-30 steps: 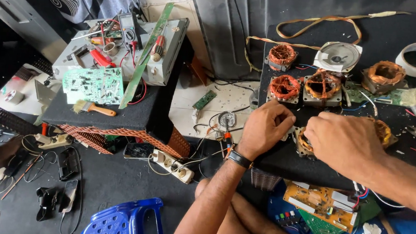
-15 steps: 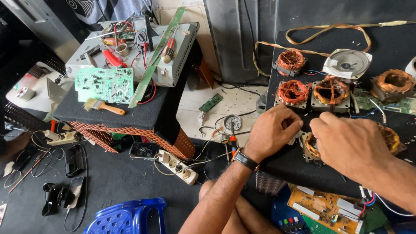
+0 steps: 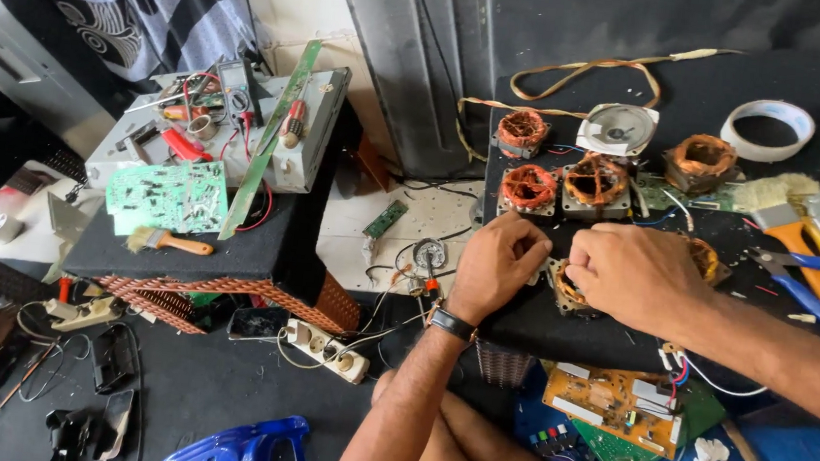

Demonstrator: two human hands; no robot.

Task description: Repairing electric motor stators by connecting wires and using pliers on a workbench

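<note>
My left hand (image 3: pixel 496 263), with a dark watch on the wrist, rests on the front edge of a black worktop (image 3: pixel 520 324) with its fingers curled at a small motor stator (image 3: pixel 568 286) wound with copper wire. My right hand (image 3: pixel 635 275) covers that same stator from the right and grips it. Most of the stator is hidden under both hands. Three more copper-wound stators (image 3: pixel 529 187) lie just beyond my hands, next to a small round speaker (image 3: pixel 619 128).
Blue-handled pliers (image 3: pixel 811 280), an orange-handled brush (image 3: pixel 818 261) and a tape roll (image 3: pixel 767 128) lie at right. A second black stand (image 3: pixel 181 250) at left carries a green circuit board (image 3: pixel 168 196) and a grey chassis. A power strip (image 3: pixel 325 350), a blue stool (image 3: pixel 238 448) and orange circuit boards (image 3: pixel 612 404) sit on the floor.
The camera has shifted, so the scene sits lower and further right in view. Both hands have stayed together on the stator, with the fingers working slightly closer.
</note>
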